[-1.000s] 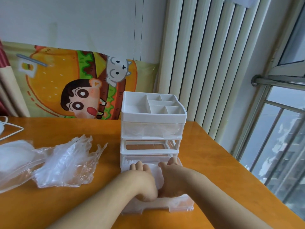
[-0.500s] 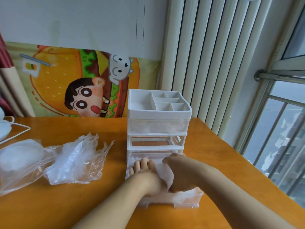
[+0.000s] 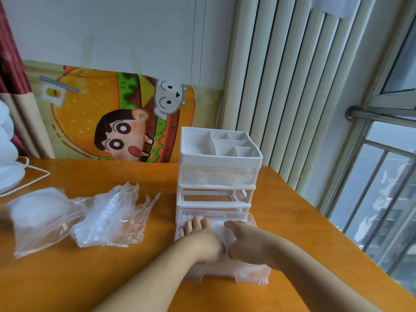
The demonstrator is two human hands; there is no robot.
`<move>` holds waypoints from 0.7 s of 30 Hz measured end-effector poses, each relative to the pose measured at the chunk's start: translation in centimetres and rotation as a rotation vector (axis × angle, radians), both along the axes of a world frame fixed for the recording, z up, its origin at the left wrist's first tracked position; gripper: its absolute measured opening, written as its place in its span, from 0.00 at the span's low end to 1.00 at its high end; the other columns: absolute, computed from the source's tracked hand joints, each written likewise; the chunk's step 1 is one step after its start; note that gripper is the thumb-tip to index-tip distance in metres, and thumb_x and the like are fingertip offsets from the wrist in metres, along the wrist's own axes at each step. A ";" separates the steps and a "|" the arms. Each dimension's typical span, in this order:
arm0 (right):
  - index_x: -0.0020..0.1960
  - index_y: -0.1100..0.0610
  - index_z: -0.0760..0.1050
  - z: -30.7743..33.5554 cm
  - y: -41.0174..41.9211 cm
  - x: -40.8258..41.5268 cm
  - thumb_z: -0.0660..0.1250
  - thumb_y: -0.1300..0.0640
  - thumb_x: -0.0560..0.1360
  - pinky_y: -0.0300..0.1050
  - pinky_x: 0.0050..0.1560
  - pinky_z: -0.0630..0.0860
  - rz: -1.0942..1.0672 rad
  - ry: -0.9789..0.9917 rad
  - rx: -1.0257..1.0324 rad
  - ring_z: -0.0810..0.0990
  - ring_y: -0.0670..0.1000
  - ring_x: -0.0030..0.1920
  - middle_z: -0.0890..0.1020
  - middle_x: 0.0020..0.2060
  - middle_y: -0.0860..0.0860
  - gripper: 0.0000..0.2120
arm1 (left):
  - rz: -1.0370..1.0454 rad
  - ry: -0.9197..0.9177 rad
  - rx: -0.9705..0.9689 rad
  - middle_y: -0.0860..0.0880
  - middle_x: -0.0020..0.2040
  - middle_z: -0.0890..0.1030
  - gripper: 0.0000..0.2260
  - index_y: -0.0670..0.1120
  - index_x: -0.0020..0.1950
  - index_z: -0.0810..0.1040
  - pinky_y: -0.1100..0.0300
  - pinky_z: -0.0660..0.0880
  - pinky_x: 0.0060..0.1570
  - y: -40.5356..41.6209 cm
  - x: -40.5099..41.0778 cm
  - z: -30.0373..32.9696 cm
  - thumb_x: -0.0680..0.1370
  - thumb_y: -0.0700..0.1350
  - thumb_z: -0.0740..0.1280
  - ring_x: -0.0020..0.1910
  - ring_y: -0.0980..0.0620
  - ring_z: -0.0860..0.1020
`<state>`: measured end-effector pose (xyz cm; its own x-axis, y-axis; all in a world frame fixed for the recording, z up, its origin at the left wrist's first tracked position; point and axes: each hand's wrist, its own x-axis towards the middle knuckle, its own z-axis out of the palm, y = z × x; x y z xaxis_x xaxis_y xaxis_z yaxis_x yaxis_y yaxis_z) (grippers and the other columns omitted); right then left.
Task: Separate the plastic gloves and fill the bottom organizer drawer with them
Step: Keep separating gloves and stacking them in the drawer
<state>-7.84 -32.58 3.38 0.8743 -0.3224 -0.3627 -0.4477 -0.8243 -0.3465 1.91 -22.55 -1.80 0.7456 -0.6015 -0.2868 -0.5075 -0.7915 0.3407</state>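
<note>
left hand (image 3: 202,240) flat in bottom drawer (image 3: 252,274), right hand (image 3: 249,244) beside

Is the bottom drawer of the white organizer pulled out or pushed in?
Pulled out. The bottom drawer juts forward of the organizer frame, with the left hand and right hand resting inside.

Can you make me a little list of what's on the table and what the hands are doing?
table: orange wood
organizer: white, three levels
bottom drawer: pulled out toward the person
left hand: flat, pressing down inside the drawer
right hand: inside the drawer beside it
gloves in drawer: under the hands, mostly hidden
loose gloves: crumpled pile left of the organizer
clear bag: far left, something white inside
</note>
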 end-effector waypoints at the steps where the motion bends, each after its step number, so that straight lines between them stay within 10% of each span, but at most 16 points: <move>1: 0.84 0.50 0.59 -0.1 -0.2 -0.5 0.61 0.66 0.79 0.46 0.74 0.68 0.015 -0.080 -0.030 0.66 0.55 0.79 0.64 0.82 0.49 0.35 | 0.003 -0.012 -0.005 0.44 0.77 0.55 0.35 0.44 0.81 0.52 0.49 0.55 0.76 0.1 -0.1 0.2 0.78 0.50 0.63 0.78 0.41 0.54; 5: 0.75 0.46 0.74 -0.8 -1.1 -1.9 0.64 0.73 0.75 0.36 0.70 0.71 0.119 -0.378 -0.318 0.70 0.46 0.74 0.73 0.74 0.42 0.34 | -0.037 -0.006 0.036 0.42 0.80 0.53 0.35 0.42 0.83 0.47 0.46 0.53 0.78 0.7 -1.0 1.2 0.81 0.48 0.59 0.80 0.39 0.52; 11: 0.58 0.44 0.80 -1.7 -2.1 -1.5 0.69 0.69 0.76 0.32 0.46 0.78 0.149 -0.298 -0.403 0.78 0.39 0.49 0.78 0.49 0.37 0.21 | -0.104 0.056 -0.016 0.42 0.84 0.42 0.40 0.46 0.84 0.39 0.42 0.45 0.80 2.7 -2.3 3.5 0.80 0.43 0.62 0.83 0.37 0.41; 17: 0.41 0.42 0.80 -0.6 0.7 -0.4 0.66 0.76 0.68 0.28 0.37 0.72 -0.061 -0.861 -0.343 0.80 0.39 0.40 0.83 0.39 0.38 0.27 | 0.022 -0.118 -0.846 0.60 0.64 0.71 0.19 0.55 0.65 0.74 0.69 0.71 0.62 9.2 -1.0 5.2 0.79 0.37 0.66 0.66 0.59 0.71; 21: 0.37 0.47 0.81 -1.3 3.5 0.4 0.65 0.82 0.60 0.25 0.44 0.73 -0.019 -1.040 -0.259 0.81 0.38 0.47 0.82 0.35 0.38 0.30 | 0.122 -0.375 -0.641 0.64 0.62 0.71 0.26 0.59 0.62 0.71 0.64 0.78 0.58 16.5 2.3 4.1 0.75 0.30 0.67 0.63 0.60 0.73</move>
